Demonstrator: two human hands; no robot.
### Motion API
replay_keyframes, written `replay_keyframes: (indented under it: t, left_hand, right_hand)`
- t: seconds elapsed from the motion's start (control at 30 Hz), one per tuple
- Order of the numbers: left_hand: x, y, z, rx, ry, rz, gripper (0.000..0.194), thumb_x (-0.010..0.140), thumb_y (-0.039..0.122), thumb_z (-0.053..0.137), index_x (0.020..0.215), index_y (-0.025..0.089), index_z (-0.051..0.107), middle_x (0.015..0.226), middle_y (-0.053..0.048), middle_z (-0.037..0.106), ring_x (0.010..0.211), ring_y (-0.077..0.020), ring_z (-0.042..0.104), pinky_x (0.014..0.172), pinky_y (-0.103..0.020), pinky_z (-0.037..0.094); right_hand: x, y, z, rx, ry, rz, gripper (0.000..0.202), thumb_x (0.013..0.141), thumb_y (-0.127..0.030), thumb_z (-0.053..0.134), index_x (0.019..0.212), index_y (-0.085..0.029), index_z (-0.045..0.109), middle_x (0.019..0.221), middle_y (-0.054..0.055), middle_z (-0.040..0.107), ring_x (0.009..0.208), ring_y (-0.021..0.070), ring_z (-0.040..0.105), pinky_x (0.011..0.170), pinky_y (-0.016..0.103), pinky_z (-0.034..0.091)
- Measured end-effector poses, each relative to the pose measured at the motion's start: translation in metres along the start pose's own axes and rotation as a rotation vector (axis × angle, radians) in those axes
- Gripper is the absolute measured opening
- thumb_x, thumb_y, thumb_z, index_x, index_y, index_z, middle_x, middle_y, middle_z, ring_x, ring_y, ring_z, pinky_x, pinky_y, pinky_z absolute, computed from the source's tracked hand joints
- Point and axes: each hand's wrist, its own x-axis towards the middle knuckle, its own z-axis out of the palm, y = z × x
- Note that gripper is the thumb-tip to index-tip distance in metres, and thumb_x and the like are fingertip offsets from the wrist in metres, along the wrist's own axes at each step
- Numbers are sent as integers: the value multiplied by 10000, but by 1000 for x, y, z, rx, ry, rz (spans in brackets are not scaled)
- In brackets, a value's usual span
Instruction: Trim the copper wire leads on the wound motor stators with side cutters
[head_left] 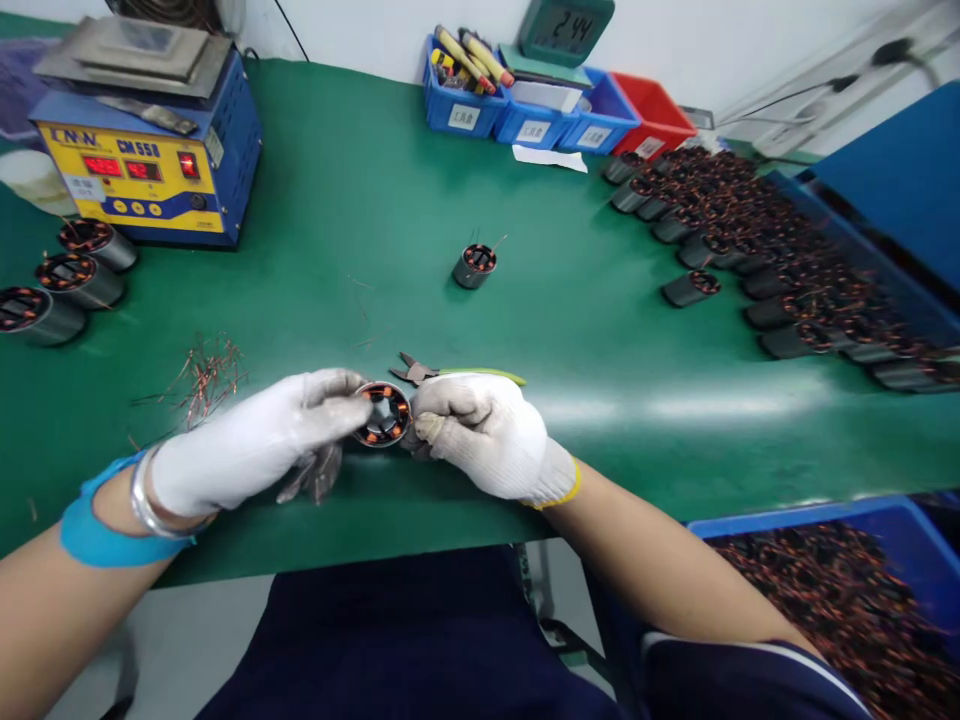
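Note:
My left hand (277, 430), in a white glove with grey fingers, grips a motor stator (383, 414) near the table's front edge. The stator's open end faces up, and copper windings ring its black inner slots. Close against its right side is my gloved right hand (487, 430), with thumb and forefinger pinched together; what they hold, if anything, is hidden. Just beyond that hand lie cutting pliers (417, 371) with a green handle, partly covered by it. A second stator (475, 265) with wire ends sticking up stands alone farther back.
Several stators (79, 280) stand at left near a blue and yellow power unit (142, 170). Copper wire scraps (210, 375) lie by my left forearm. Massed stators (750, 240) fill the right side. Tool bins (532, 115) line the back. A blue crate (810, 515) holds copper-coloured pieces, lower right.

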Motion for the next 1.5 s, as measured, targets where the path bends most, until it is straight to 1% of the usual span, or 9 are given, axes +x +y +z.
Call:
replay_keyframes:
  t: [0.1,0.27,0.37,0.5,0.73,0.9,1.1,1.3,1.5]
  left_hand:
    - [-9,3,8,54,251,309,459,745,333,735,1165,262,564,901,-43,714,633,-170,657,483,-241,525]
    - [-19,1,18,454,434,812,183,720,199,687,597,224,554,1174,-49,683,1024,-270,655,852,-422,565]
    - [-11,-2,14,325,592,609,216,808,305,618,628,214,539,969,-62,727,837,-230,682,715,-382,583]
    - [0,-2,5,-26,102,11,448,875,606,473,882,194,649,684,-60,686,541,-226,647,469,-358,547]
    - [-11,7,13,-196,358,518,190,752,328,704,655,204,599,1196,-64,679,1115,-308,644,896,-449,576]
    - [0,2,12,485,133,367,279,752,281,627,1023,234,669,1064,-49,719,928,-246,696,802,-361,591]
    - [5,-10,13,883,558,598,449,722,313,631,1157,205,654,1155,-76,703,1032,-275,671,954,-376,530]
    - [2,-1,12,704,571,378,410,718,370,621,1087,201,677,1041,-52,735,910,-260,703,830,-349,566]
    - [4,-2,16,818,518,367,383,692,359,616,1042,225,696,1001,-43,745,905,-272,700,790,-351,559]
  right_hand:
    - [1,7,7,350,-36,207,188,837,-303,619,739,-145,644,646,26,662,538,119,617,496,221,509]
    - [2,11,12,667,-61,250,214,792,-345,689,742,-148,621,628,9,658,484,106,605,446,200,498]
    - [0,4,8,412,-99,158,157,836,-272,637,744,-145,635,649,25,664,533,111,620,493,209,505]
    - [-1,-1,4,92,-31,8,113,804,-201,631,702,-152,630,635,22,658,557,110,594,525,215,479]
    - [2,-1,8,280,-107,162,179,832,-305,595,730,-158,595,638,12,639,514,108,582,492,219,477]
    - [4,-3,6,-79,-95,41,104,788,-208,591,700,-159,618,634,10,641,568,107,564,541,220,455]
    - [6,1,0,177,-114,267,229,869,-362,542,789,-155,601,680,27,655,570,129,630,537,246,528]
    - [2,-4,-7,-685,97,-418,545,877,-456,581,1289,-101,540,1240,198,623,1133,292,599,989,470,474]
    - [6,-4,-1,-1213,-110,-448,305,937,-159,383,972,-153,686,760,84,664,754,213,615,824,401,483]
